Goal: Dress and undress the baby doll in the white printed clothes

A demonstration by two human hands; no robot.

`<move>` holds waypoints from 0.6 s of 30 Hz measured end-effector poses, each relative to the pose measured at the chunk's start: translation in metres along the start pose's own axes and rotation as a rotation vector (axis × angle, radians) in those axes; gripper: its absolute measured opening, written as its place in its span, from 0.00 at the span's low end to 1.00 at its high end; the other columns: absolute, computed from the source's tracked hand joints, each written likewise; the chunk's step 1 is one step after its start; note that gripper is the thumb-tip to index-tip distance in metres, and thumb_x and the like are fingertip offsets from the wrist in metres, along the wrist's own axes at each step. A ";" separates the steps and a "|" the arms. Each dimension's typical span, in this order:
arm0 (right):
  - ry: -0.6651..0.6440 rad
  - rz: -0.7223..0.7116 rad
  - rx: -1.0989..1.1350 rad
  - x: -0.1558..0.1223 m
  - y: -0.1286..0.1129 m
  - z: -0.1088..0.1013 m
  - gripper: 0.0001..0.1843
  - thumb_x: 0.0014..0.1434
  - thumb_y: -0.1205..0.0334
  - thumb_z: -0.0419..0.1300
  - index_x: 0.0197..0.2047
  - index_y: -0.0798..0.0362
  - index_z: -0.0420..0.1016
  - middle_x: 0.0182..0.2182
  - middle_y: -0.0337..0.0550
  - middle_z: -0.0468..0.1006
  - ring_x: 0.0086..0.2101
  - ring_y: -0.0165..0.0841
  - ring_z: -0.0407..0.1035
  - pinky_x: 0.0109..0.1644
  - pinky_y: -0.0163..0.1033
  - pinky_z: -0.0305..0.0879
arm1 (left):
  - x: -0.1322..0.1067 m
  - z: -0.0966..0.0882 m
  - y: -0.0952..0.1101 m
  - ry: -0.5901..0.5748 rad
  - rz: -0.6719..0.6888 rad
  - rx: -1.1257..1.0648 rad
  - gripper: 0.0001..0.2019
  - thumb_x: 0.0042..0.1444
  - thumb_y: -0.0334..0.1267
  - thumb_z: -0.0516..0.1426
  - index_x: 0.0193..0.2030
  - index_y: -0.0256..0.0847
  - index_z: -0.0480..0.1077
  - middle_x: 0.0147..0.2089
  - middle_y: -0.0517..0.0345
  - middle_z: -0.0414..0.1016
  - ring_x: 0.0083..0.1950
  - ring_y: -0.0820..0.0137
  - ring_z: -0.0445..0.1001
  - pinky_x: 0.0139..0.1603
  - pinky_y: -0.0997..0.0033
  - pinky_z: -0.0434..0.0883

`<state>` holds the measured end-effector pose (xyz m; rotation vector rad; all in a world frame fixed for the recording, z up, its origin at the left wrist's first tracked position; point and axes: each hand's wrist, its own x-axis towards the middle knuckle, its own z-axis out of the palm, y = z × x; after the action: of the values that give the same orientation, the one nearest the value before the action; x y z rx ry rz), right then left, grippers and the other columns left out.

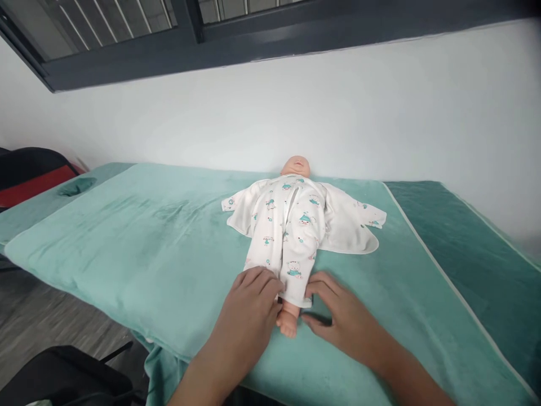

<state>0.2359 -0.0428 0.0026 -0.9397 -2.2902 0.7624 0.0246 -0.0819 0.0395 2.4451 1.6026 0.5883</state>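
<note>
A baby doll (296, 167) lies on its back on a light teal blanket (139, 248), head toward the wall. It wears a white printed romper (291, 225) with the sleeves spread out to both sides. One bare foot (288, 322) sticks out of a leg cuff. My left hand (249, 307) lies over the doll's left-side leg cuff, fingers curled on the fabric. My right hand (338, 316) rests on the blanket just right of the legs, its fingers apart and its fingertips close to the other cuff.
The blanket covers a table against a white wall (338, 113); a darker teal cover (473, 248) shows at the right. A window frame (190, 45) runs above. A black and red seat (34, 175) stands at the far left, a dark object (63, 375) on the floor below.
</note>
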 end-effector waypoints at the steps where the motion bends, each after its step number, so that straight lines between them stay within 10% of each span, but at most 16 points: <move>1: 0.025 -0.007 -0.024 -0.003 0.001 0.005 0.14 0.55 0.74 0.59 0.43 0.50 0.66 0.43 0.44 0.72 0.43 0.37 0.68 0.46 0.43 0.67 | 0.000 0.000 0.000 0.010 0.003 -0.001 0.12 0.56 0.24 0.55 0.43 0.44 0.69 0.42 0.57 0.75 0.52 0.62 0.70 0.52 0.59 0.66; 18: 0.304 -0.087 0.152 -0.023 -0.019 0.015 0.10 0.59 0.74 0.51 0.37 0.48 0.63 0.29 0.38 0.70 0.30 0.32 0.67 0.33 0.37 0.64 | -0.002 0.018 0.006 0.222 0.056 -0.168 0.11 0.54 0.22 0.52 0.38 0.43 0.67 0.36 0.64 0.75 0.41 0.71 0.73 0.63 0.56 0.59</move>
<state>0.2315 -0.0758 -0.0010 -0.8192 -1.9672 0.6940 0.0365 -0.0850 0.0252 2.3764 1.4921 0.9917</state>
